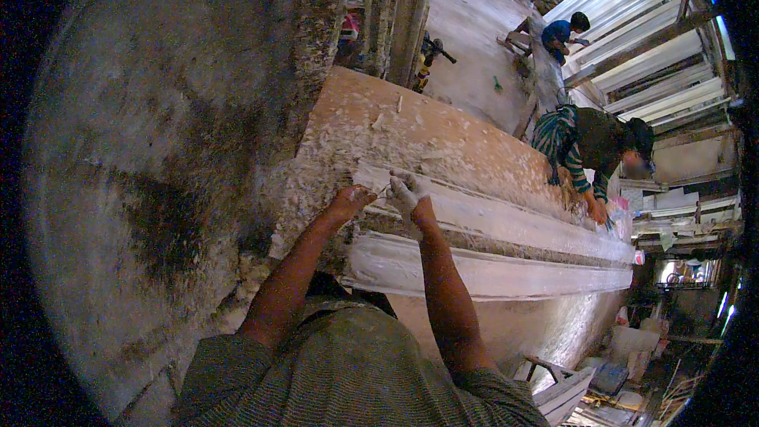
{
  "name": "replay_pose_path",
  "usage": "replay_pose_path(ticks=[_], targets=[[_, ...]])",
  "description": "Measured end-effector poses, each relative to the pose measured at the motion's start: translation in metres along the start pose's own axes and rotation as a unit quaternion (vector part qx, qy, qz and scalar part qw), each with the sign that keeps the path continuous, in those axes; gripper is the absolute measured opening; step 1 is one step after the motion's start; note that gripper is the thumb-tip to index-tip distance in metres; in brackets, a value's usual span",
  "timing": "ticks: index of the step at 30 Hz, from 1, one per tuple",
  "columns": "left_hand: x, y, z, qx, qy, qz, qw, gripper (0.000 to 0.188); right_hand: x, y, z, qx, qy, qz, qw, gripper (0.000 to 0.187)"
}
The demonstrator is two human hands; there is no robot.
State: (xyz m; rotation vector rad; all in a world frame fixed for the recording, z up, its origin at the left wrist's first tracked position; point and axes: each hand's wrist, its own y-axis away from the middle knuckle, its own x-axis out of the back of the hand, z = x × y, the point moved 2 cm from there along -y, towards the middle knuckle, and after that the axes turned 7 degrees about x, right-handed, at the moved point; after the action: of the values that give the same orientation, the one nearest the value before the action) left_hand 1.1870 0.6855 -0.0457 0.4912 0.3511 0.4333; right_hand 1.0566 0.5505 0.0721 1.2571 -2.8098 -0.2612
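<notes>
My left hand [353,199] is closed, fingertips together, above the near-left end of a long white moulding [474,209] on the workbench. Close to its right, my right hand [405,194], in a pale glove or coated white, has its fingers curled. Something thin and pale shows between the two hands, too small to name. A second long white moulding [490,273] runs alongside, nearer to me, with a dark, rough gap between the two. Behind them lies a tan board [427,119] strewn with white flakes and scraps.
At the bench's far right end a person [589,146] in striped sleeves bends over the mouldings. Farther back sits another person in blue [558,35]. A stained wall [166,150] rises on my left. Wooden posts [403,24] stand behind the board; clutter [624,364] fills the lower right.
</notes>
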Motion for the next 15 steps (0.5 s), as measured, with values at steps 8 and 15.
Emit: replay_pose_path(ticks=[8, 15], targets=[[0.009, -0.012, -0.015, -0.034, 0.115, -0.052, 0.991, 0.043, -0.013, 0.002, -0.020, -0.051, -0.019, 0.002, 0.999, 0.042], [0.001, 0.019, 0.010, 0.095, 0.466, -0.104, 0.874, 0.045, -0.013, 0.009, -0.010, -0.087, 0.147, -0.115, 0.979, 0.028]])
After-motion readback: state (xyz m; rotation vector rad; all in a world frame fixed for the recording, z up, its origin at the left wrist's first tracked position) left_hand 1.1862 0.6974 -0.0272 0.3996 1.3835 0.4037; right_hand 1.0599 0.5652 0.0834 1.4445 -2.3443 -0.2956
